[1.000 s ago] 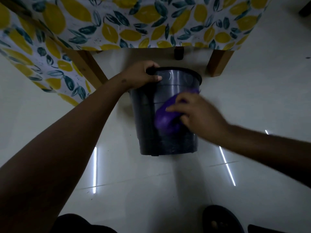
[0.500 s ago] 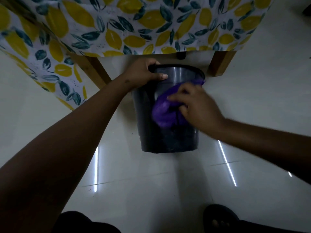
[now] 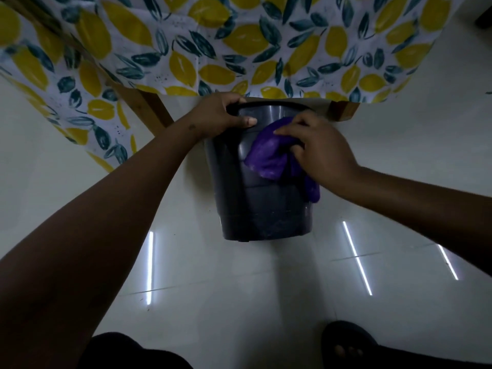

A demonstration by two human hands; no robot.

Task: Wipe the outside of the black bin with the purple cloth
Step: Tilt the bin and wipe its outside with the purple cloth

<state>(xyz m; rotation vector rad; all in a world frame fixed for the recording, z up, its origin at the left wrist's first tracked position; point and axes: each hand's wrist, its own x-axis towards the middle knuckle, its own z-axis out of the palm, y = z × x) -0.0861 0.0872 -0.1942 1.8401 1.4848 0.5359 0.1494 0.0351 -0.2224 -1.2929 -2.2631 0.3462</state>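
The black bin stands on the pale tiled floor, its rim partly under the table's edge. My left hand grips the bin's rim at its upper left, thumb laid across the outer wall. My right hand presses the purple cloth against the upper right of the bin's outer wall. Part of the cloth hangs down below my right wrist. The bin's far side and inside are hidden.
A table covered with a lemon-print cloth overhangs the bin. Its wooden legs stand left and right of the bin. My foot in a dark sandal rests on the glossy floor at the bottom right.
My right hand has slid the purple cloth upward along the bin's wall towards the rim. My left hand has stayed on the rim. The view has shifted slightly.
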